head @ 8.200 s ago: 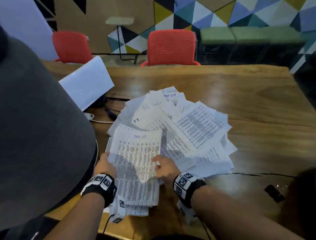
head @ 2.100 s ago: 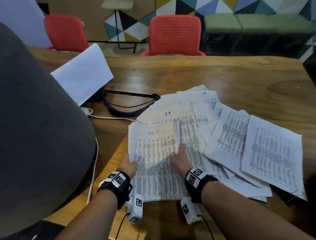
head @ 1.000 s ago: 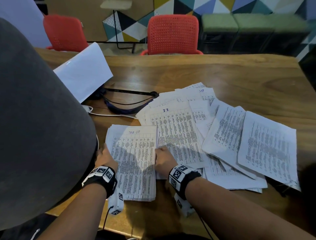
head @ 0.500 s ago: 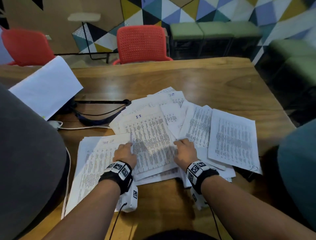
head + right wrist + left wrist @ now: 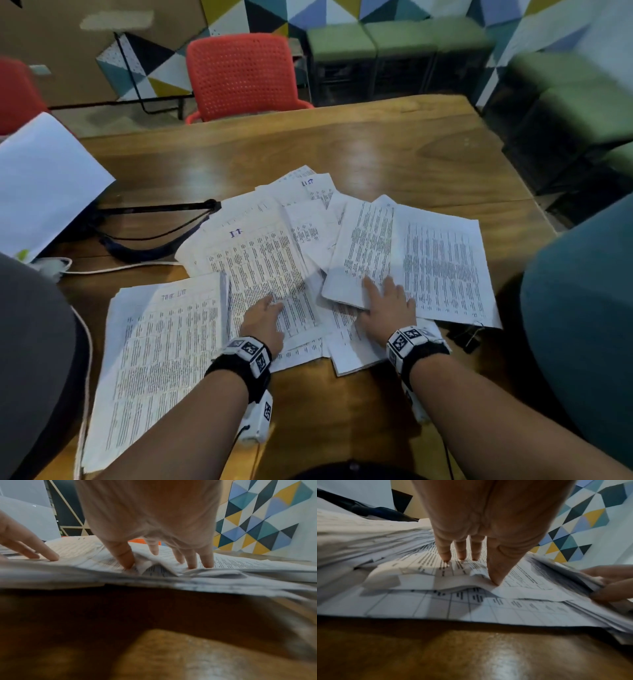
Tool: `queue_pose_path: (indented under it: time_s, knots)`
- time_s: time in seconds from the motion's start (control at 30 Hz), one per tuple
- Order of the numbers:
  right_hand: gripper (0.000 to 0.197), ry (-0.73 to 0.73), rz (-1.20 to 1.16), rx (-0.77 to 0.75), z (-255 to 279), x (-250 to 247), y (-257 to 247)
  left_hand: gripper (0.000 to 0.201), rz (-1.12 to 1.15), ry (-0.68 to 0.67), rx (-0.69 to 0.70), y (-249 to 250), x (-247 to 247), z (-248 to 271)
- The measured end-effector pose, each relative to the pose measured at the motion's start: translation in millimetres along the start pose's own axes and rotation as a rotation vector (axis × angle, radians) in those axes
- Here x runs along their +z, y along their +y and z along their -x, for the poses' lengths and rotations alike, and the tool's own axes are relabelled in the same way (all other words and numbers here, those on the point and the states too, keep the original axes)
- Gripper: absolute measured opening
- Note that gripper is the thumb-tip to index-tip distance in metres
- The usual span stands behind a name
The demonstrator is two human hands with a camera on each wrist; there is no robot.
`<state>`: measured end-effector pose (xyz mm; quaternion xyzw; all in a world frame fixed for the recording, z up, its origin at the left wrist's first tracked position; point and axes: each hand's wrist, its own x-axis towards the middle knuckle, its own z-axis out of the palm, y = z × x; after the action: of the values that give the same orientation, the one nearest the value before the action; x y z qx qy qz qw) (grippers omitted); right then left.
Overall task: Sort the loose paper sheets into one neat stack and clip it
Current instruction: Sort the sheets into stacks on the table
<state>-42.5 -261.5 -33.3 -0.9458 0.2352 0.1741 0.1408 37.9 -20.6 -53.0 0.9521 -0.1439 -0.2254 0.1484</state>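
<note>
Printed paper sheets [image 5: 260, 253] are lying spread out in a messy fan in the middle of the wooden desk [image 5: 394, 154]. One bigger pile of sheets [image 5: 161, 356] is sitting apart at the near left side, with its top page facing up.

The left hand [image 5: 263, 318] is resting on the middle sheets. In the left wrist view its fingers [image 5: 444, 550] are pointing straight down, spread a little, and their tips are pressing on the paper. A page edge is bumping up under the thumb. The hand is not wrapped around anything.

The right hand [image 5: 387, 305] is lying on the sheets to the right. In the right wrist view its fingers [image 5: 206, 558] are also straight and apart, pushing down on a page, and the paper is folding up in a small tent between the thumb and the other fingers.

A black binder clip [image 5: 466, 337] is sitting on the desk just past the right wrist, partly under the edge of the sheets.

Across the desk a red chair [image 5: 243, 75] is standing. A black cable [image 5: 150, 236] is lying on the desk at the left, next to a big blank white sheet [image 5: 41, 185].
</note>
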Motion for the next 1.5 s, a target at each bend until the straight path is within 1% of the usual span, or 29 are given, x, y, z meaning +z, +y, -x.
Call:
queue_pose_path:
  time_s: [0.1,0.2,0.27,0.3,0.37,0.4,0.5,0.53,0.57,0.6,0.63,0.67,0.7,0.73,0.77,0.8,0.83,0.9,0.93,0.97,1.0,1.03,1.1,1.2,1.33,1.43,1.47,1.5]
  knots:
    - [0.065,0.029,-0.015,-0.044,-3,-5,3,0.06,0.019,0.005,-0.017,2,-3,-1]
    - [0.062,0.106,-0.221,-0.071,-3,-21,4,0.049,0.065,0.025,-0.023,3,-13,0]
    - [0.06,0.198,-0.297,-0.098,0,-27,-1,0.05,0.206,0.01,-0.058,7,-25,2]
    - [0.058,0.26,-0.3,-0.146,2,-28,-7,0.054,0.321,-0.01,-0.093,10,-33,3]
    - [0.056,0.361,-0.271,-0.308,6,-24,-18,0.066,0.644,-0.064,-0.191,16,-49,7]
    - [0.058,0.381,-0.245,-0.407,8,-20,-23,0.071,0.836,-0.085,-0.244,19,-56,8]
    - [0.064,0.414,-0.169,-0.698,14,-5,-33,0.084,1.337,-0.071,-0.415,16,-69,5]
    - [0.066,0.392,-0.14,-0.769,16,0,-34,0.083,1.507,-0.09,-0.459,14,-72,2]
    - [0.067,0.323,-0.125,-0.822,18,4,-35,0.076,1.629,-0.12,-0.485,11,-75,1]
    - [0.067,0.216,-0.127,-0.849,19,8,-35,0.066,1.661,-0.131,-0.478,10,-76,1]
    - [0.066,0.1,-0.138,-0.85,20,10,-34,0.052,1.564,-0.116,-0.452,7,-76,2]
    - [0.065,-0.008,-0.153,-0.832,19,11,-34,0.038,1.365,-0.087,-0.414,2,-76,3]
    - [0.063,-0.087,-0.183,-0.798,18,11,-33,0.031,1.081,-0.045,-0.389,-4,-74,3]
    - [0.058,-0.116,-0.241,-0.756,15,10,-32,0.032,0.805,-0.011,-0.359,-10,-70,3]
    - [0.052,-0.092,-0.31,-0.705,13,6,-31,0.035,0.596,0.008,-0.331,-14,-67,5]
    - [0.046,-0.012,-0.377,-0.658,12,0,-31,0.038,0.499,0.031,-0.315,-16,-63,8]
    - [0.044,0.106,-0.404,-0.617,8,-4,-30,0.038,0.485,0.062,-0.308,-16,-62,12]
    - [0.051,0.369,-0.371,-0.534,-2,-11,-25,0.036,0.512,0.123,-0.303,-18,-54,17]
    - [0.056,0.464,-0.349,-0.45,-9,-14,-22,0.036,0.533,0.14,-0.304,-19,-51,19]
    - [0.062,0.474,-0.331,-0.322,-16,-21,-20,0.035,0.557,0.149,-0.302,-21,-48,21]
    - [0.066,0.422,-0.319,-0.189,-22,-26,-17,0.031,0.578,0.159,-0.301,-22,-47,24]
    - [0.069,0.332,-0.31,-0.077,-28,-31,-14,0.025,0.592,0.168,-0.306,-22,-46,27]
    - [0.074,0.184,-0.327,0.044,-39,-37,-10,0.019,0.6,0.185,-0.309,-23,-47,34]
    - [0.075,0.087,-0.414,0.099,-47,-37,-8,0.019,0.653,0.203,-0.32,-25,-46,43]
    - [0.075,0.082,-0.416,0.102,-42,-31,-11,0.016,0.705,0.192,-0.335,-29,-47,47]
    - [0.08,0.038,-0.407,0.109,-41,-31,-12,0.016,0.711,0.181,-0.322,-29,-50,48]
    - [0.079,0.03,-0.407,0.121,-43,-32,-11,0.014,0.715,0.176,-0.328,-29,-51,48]
    - [0.074,0.022,-0.429,0.127,-45,-32,-9,0.012,0.708,0.169,-0.337,-29,-51,48]
